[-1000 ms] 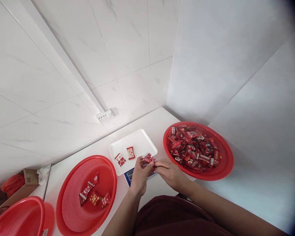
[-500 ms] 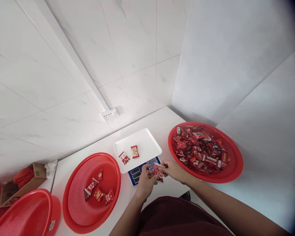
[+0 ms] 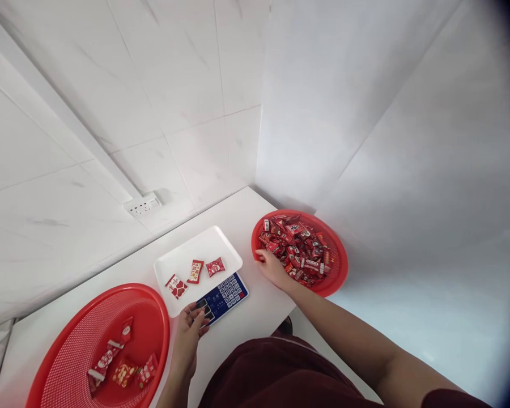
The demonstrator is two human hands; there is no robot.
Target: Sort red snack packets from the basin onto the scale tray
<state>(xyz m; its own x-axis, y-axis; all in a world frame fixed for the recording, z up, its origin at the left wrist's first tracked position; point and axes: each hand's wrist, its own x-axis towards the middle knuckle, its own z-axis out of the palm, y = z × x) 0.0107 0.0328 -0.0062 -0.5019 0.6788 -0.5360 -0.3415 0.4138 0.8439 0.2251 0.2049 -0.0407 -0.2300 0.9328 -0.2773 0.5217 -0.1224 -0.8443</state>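
Observation:
Three red-and-white packets, one of them a pink-red packet (image 3: 215, 267), lie on the white tray (image 3: 204, 241) of a scale. My left hand (image 3: 190, 334) is over the left end of the scale's blue keypad panel (image 3: 225, 299), its fingers apart and holding nothing. At the left rim of the right red basket (image 3: 342, 266), my right hand (image 3: 274, 268) has its fingers bent together; whether anything is between them is too small to tell. That basket is full of red wrapped packets (image 3: 295, 228).
A larger red basket (image 3: 164, 340) at the lower left holds several packets (image 3: 123, 373). Behind the white table (image 3: 233, 207) is a tiled wall with a socket (image 3: 143, 205). A grey-white wall stands beyond the right basket.
The pink-red packet has left my hands and lies on the tray beside the other two. My hands have parted, the right moving to the full basket. The view has swung right.

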